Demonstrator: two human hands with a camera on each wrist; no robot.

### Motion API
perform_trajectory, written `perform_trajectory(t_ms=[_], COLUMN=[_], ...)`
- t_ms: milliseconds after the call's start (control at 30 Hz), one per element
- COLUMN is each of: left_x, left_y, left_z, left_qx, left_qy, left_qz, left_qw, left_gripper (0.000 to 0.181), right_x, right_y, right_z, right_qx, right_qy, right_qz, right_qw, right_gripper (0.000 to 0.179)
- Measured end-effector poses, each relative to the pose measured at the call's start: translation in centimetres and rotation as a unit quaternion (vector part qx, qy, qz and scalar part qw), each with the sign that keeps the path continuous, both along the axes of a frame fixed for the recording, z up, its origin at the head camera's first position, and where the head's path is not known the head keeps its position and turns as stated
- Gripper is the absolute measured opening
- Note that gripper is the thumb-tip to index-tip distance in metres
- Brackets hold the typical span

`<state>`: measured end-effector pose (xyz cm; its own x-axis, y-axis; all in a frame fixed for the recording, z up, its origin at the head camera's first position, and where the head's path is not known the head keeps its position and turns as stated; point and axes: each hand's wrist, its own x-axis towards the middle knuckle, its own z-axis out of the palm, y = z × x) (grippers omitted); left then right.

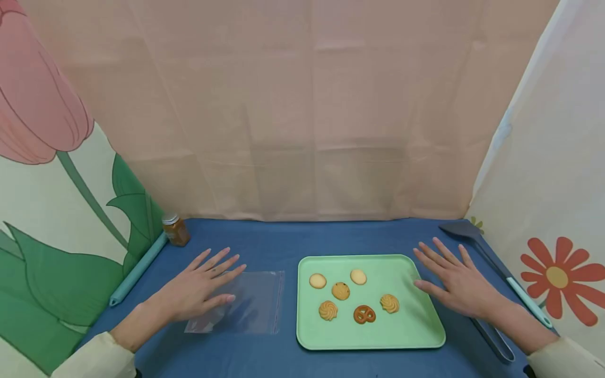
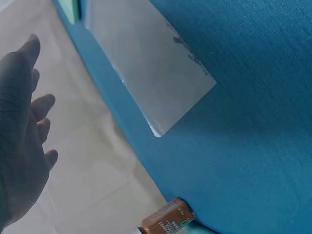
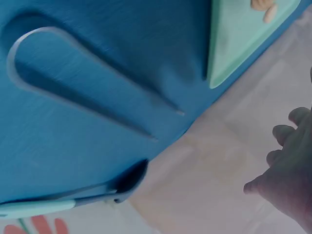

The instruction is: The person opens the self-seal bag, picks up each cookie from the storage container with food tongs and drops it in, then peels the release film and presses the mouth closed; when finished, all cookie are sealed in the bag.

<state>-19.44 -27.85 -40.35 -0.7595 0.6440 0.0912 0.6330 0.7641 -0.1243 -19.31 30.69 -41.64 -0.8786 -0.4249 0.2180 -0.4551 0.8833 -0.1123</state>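
My left hand (image 1: 196, 291) hovers with spread fingers over the left part of a clear plastic zip bag (image 1: 257, 302), which lies flat on the blue cloth. In the left wrist view the bag (image 2: 151, 68) lies apart from the hand (image 2: 22, 126). A light green tray (image 1: 373, 337) holds several cookies, among them a swirled cookie (image 1: 328, 310), a chocolate-chip cookie (image 1: 341, 291) and a pretzel-shaped one (image 1: 364, 314). Past the tray's right edge, my right hand (image 1: 456, 278) hangs with fingers spread and nothing held. Metal tongs (image 1: 491, 338) lie partly hidden beneath that forearm.
At the right edge lies a dark-headed cooking utensil (image 1: 489, 258) with a mint handle. A brown jar (image 1: 176, 231) with a silvery lid stands at the back left, near a teal rod (image 1: 138, 272). Fabric walls (image 1: 312, 115) border the blue cloth (image 1: 264, 236).
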Motion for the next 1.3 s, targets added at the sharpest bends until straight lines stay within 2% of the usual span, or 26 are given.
perform_trajectory(t_ms=[133, 333, 500, 600, 800, 900, 1067, 1300], left_x=[-0.1, -0.3, -0.4, -0.6, -1.0, -1.1, -1.0, -0.6], left_y=[0.0, -0.3, -0.5, -0.5, -0.2, 0.0, 0.3, 0.9], left_z=[-0.1, -0.9, -1.5, -1.9, -2.9, -3.3, -3.6, -4.2], left_qx=[-0.002, 0.017, 0.041, 0.046, 0.031, 0.017, 0.005, -0.007], left_qy=[-0.030, -0.071, -0.119, -0.137, -0.134, -0.132, -0.136, -0.145], left_qz=[0.015, 0.027, 0.042, 0.048, 0.032, 0.023, 0.015, 0.031], left_qw=[0.9994, 0.9970, 0.9912, 0.9883, 0.9900, 0.9908, 0.9905, 0.9889], left_gripper=[0.066, 0.064, 0.062, 0.062, 0.063, 0.064, 0.063, 0.065], right_x=[-0.6, -1.4, -1.8, -1.9, -1.9, -1.9, -2.1, -2.6], right_y=[-2.0, -6.1, -9.9, -12.3, -16.8, -18.7, -21.3, -24.1], right_z=[0.3, -0.2, -0.7, -1.1, -1.8, -2.1, -2.8, -3.8], right_qx=[-0.011, -0.007, 0.006, 0.017, 0.038, 0.051, 0.074, 0.125], right_qy=[-0.026, -0.043, -0.072, -0.089, -0.104, -0.106, -0.102, -0.106], right_qz=[0.017, 0.070, 0.124, 0.158, 0.224, 0.242, 0.258, 0.270], right_qw=[0.9995, 0.9966, 0.9897, 0.9832, 0.9683, 0.9631, 0.9578, 0.9487], right_gripper=[0.074, 0.069, 0.068, 0.067, 0.066, 0.067, 0.066, 0.065])
